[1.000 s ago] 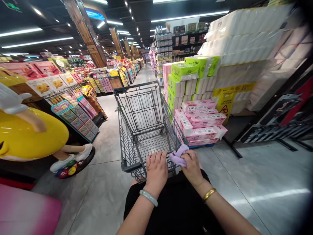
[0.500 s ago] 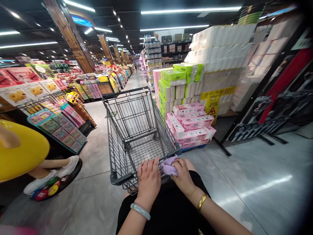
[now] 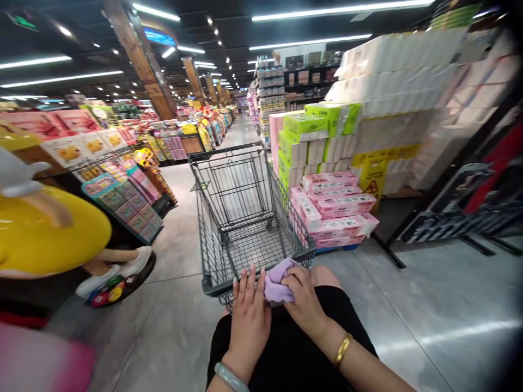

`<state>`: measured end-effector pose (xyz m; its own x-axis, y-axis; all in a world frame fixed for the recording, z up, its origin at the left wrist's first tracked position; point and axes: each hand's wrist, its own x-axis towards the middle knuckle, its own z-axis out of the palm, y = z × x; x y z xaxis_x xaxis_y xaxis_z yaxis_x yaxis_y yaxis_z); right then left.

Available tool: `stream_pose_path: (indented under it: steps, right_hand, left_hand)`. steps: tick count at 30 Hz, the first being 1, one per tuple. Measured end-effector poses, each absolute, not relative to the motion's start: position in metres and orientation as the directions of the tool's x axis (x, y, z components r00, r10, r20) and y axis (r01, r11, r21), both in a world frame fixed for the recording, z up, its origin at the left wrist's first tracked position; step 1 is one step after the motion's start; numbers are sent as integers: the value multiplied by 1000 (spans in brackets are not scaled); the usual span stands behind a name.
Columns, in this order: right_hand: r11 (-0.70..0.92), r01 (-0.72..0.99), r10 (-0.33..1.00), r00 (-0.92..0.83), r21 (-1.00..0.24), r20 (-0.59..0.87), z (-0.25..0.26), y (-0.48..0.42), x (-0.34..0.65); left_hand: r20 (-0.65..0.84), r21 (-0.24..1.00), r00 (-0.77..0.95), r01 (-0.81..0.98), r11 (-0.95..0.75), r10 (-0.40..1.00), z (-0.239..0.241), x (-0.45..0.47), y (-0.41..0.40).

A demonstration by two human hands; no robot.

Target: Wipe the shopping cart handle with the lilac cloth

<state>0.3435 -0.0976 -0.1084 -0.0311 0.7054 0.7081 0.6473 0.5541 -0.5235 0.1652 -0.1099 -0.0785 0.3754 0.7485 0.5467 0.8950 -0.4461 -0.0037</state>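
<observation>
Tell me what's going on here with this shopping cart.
A person is behind a grey shopping cart on a store floor. The right hand holds a bunched lilac cloth at the cart's near end. The left hand is beside the cloth, fingers extended toward the cart. Pink packs are stacked to the cart's right.

The view is taken from a head-worn camera, directed forward and down over the cart (image 3: 257, 239). The left hand (image 3: 250, 316) and right hand (image 3: 303, 302) are framed closely at six o'clock, the aisle (image 3: 242, 132) distantly at twelve.
</observation>
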Motion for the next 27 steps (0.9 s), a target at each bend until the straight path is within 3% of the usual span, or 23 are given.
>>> stream_pose_path:
  steps: [6,10,14,19,23,27]
  right_hand:
    - [608,618,713,-148,-499,685,-118,-97,326]
    - [666,563,690,-216,-489,691,-109,-102,308]
    - [676,550,707,-298,-490,642,-108,-98,288]
    - [639,562,760,-360,-525,541,-119,-99,271]
    - [685,554,717,-400,-472,570,-117,-101,259]
    - [671,591,735,-453,-447,504,-126,-100,258]
  left_hand:
    - [574,-16,316,927,-376,756,-89,141,-128]
    - [637,54,191,955,-290,747,-86,124,-131]
    - [601,97,96,977,-191,794,-86,106,-128]
    - [595,64,148,971,-230,790,-97,91,-127]
    - [633,88,137,965,-247,762,-114,88,-129]
    - [632,110,127,962,-251,764,-136,90,-134]
